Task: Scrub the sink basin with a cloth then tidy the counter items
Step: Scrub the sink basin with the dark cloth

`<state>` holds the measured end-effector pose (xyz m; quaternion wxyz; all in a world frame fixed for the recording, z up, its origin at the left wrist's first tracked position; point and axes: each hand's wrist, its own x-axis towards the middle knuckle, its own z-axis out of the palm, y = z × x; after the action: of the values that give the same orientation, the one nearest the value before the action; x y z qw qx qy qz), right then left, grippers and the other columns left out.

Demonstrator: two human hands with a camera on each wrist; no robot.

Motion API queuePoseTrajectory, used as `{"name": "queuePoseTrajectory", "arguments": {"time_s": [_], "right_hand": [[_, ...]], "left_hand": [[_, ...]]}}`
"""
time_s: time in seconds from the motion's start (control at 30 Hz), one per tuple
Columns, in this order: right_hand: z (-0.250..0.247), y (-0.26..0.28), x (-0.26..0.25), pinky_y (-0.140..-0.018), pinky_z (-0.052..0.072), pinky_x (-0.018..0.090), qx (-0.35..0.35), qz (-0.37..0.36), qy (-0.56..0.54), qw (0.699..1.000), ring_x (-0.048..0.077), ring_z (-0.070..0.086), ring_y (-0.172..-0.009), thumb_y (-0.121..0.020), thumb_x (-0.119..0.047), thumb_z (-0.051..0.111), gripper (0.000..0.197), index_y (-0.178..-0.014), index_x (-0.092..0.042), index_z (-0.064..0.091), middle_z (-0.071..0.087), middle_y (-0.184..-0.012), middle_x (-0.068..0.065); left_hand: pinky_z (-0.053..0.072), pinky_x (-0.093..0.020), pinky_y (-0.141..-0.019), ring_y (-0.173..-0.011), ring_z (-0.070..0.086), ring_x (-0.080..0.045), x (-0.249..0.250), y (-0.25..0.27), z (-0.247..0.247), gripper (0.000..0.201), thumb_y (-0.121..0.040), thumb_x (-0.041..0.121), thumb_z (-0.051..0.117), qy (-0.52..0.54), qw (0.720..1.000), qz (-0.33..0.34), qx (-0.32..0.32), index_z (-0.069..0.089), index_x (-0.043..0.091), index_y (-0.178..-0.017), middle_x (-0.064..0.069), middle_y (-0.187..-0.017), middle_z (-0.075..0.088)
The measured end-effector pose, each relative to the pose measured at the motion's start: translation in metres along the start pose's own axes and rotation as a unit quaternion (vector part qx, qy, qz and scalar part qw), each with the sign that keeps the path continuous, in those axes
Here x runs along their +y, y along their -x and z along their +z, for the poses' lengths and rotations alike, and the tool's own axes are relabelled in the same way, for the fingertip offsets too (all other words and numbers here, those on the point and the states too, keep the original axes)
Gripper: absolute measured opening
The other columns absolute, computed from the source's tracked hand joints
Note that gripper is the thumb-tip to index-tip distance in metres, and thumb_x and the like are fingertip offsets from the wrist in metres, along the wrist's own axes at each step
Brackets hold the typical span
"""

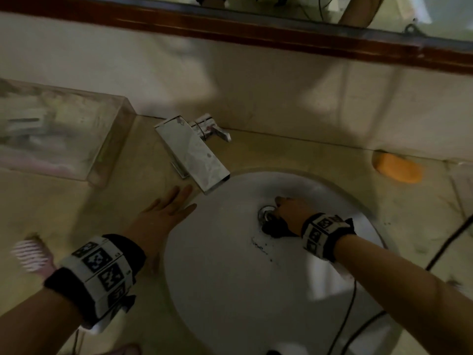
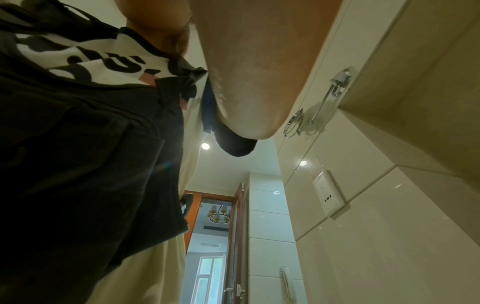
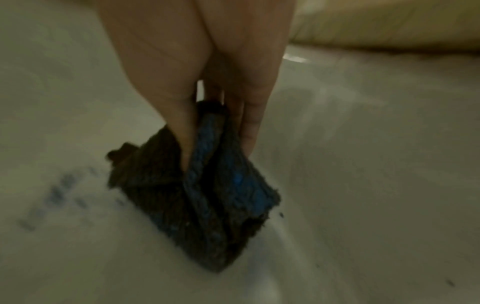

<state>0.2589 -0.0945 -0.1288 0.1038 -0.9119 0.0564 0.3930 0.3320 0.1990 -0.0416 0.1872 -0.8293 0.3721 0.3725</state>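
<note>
**Cloth at the drain, scrub under way**

Right hand down in the sink basin, fingers pinching a dark blue cloth bunched against the white bowl, just beside the drain. Cloth looks soft, limp, probably wet; it folds wherever pinched, so a gathered handful near the middle should give the best pressure. Dark specks lie on the basin close to it. Glazed bowl is likely slick.

Left hand lies flat on the table at the basin rim, fingers straight, holding nothing.

Surroundings: beige stone table, chrome faucet overhanging the bowl, orange soap at right, clear box at left, mirror frame above. Dim light, some blur.
</note>
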Motion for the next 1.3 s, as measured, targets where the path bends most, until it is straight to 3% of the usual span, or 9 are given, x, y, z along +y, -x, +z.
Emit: {"name": "queuePoseTrajectory", "arguments": {"time_s": [0.1, 0.17, 0.2, 0.3, 0.43, 0.7, 0.8, 1.0, 1.3], "right_hand": [[0.006, 0.014, -0.001, -0.09, 0.044, 0.033, -0.045, -0.059, -0.002, 0.997, 0.03, 0.057, -0.107, -0.093, -0.016, 0.052, 0.018, -0.104, -0.008, 0.064, 0.058, -0.121, 0.012], [0.025, 0.023, -0.012, -0.079, 0.042, 0.032, -0.109, -0.097, 0.023, 0.989, 0.025, 0.056, -0.091, -0.092, -0.016, 0.053, 0.022, -0.071, -0.017, 0.059, 0.058, -0.084, 0.003], [0.034, 0.025, -0.019, -0.079, 0.041, 0.032, -0.135, -0.101, 0.031, 0.985, 0.026, 0.055, -0.09, -0.092, -0.016, 0.053, 0.022, -0.071, -0.015, 0.059, 0.056, -0.084, 0.003], [0.048, 0.023, -0.036, -0.092, 0.044, 0.037, -0.123, -0.111, 0.025, 0.986, 0.034, 0.054, -0.11, -0.093, -0.012, 0.051, 0.015, -0.102, -0.006, 0.062, 0.054, -0.117, 0.019], [0.045, 0.015, -0.036, -0.096, 0.044, 0.035, -0.071, -0.07, 0.006, 0.995, 0.033, 0.053, -0.117, -0.095, -0.016, 0.049, 0.028, -0.119, -0.004, 0.06, 0.053, -0.125, 0.018], [0.023, -0.011, -0.034, -0.097, 0.048, 0.038, 0.117, 0.057, -0.108, 0.986, 0.034, 0.055, -0.112, -0.095, -0.036, 0.048, 0.042, -0.119, -0.004, 0.059, 0.044, -0.135, 0.013], [0.016, -0.009, -0.038, -0.095, 0.05, 0.037, 0.097, 0.029, -0.073, 0.992, 0.033, 0.057, -0.108, -0.093, -0.026, 0.053, 0.033, -0.116, -0.004, 0.06, 0.047, -0.128, 0.014], [0.034, 0.007, -0.065, -0.097, 0.047, 0.033, -0.042, -0.09, -0.149, 0.984, 0.031, 0.058, -0.113, -0.083, -0.012, 0.068, 0.033, -0.114, -0.002, 0.066, 0.066, -0.104, 0.014], [0.024, 0.004, -0.039, -0.104, 0.04, 0.037, 0.126, 0.121, -0.209, 0.962, 0.034, 0.051, -0.121, -0.095, -0.024, 0.047, 0.037, -0.127, -0.006, 0.054, 0.044, -0.139, 0.017]], "left_hand": [[-0.006, -0.037, -0.121, -0.125, -0.038, -0.012, 0.0, 0.002, -0.004, 0.142, -0.06, 0.042, 0.085, -0.007, 1.0, 0.003, -0.013, -0.032, 0.021, -0.137, 0.004, -0.134, -0.046], [-0.006, -0.037, -0.121, -0.125, -0.038, -0.012, 0.001, 0.004, -0.008, 0.143, -0.058, 0.041, 0.086, -0.006, 1.0, 0.004, -0.012, -0.028, 0.021, -0.142, 0.004, -0.138, -0.045], [-0.006, -0.037, -0.121, -0.125, -0.038, -0.012, 0.002, 0.005, -0.009, 0.144, -0.058, 0.041, 0.086, -0.007, 1.0, 0.003, -0.011, -0.027, 0.021, -0.143, 0.004, -0.136, -0.045], [-0.006, -0.036, -0.121, -0.124, -0.038, -0.013, 0.003, 0.006, -0.01, 0.145, -0.057, 0.039, 0.087, -0.009, 1.0, -0.003, -0.018, -0.035, 0.016, -0.133, 0.004, -0.129, -0.047], [-0.006, -0.037, -0.121, -0.124, -0.039, -0.012, 0.003, 0.006, -0.011, 0.148, -0.056, 0.042, 0.087, -0.012, 0.999, -0.004, -0.029, -0.033, 0.013, -0.138, 0.005, -0.129, -0.047], [-0.004, -0.034, -0.121, -0.124, -0.036, -0.01, 0.006, 0.004, -0.011, 0.145, -0.058, 0.045, 0.085, -0.035, 0.999, -0.016, -0.032, -0.031, 0.018, -0.141, 0.007, -0.129, -0.045], [-0.002, -0.033, -0.122, -0.124, -0.036, -0.009, 0.006, 0.004, -0.009, 0.132, -0.07, 0.041, 0.08, -0.027, 0.999, -0.019, -0.017, -0.035, 0.022, -0.133, 0.008, -0.14, -0.044], [-0.003, -0.032, -0.121, -0.125, -0.036, -0.01, 0.005, 0.004, -0.007, 0.121, -0.078, 0.041, 0.073, -0.025, 0.999, -0.017, -0.011, -0.026, 0.024, -0.145, 0.007, -0.145, -0.04], [-0.002, -0.033, -0.122, -0.124, -0.037, -0.01, 0.001, 0.001, -0.006, 0.123, -0.075, 0.042, 0.075, -0.022, 1.0, -0.015, -0.015, -0.031, 0.029, -0.135, 0.006, -0.144, -0.043]]}}
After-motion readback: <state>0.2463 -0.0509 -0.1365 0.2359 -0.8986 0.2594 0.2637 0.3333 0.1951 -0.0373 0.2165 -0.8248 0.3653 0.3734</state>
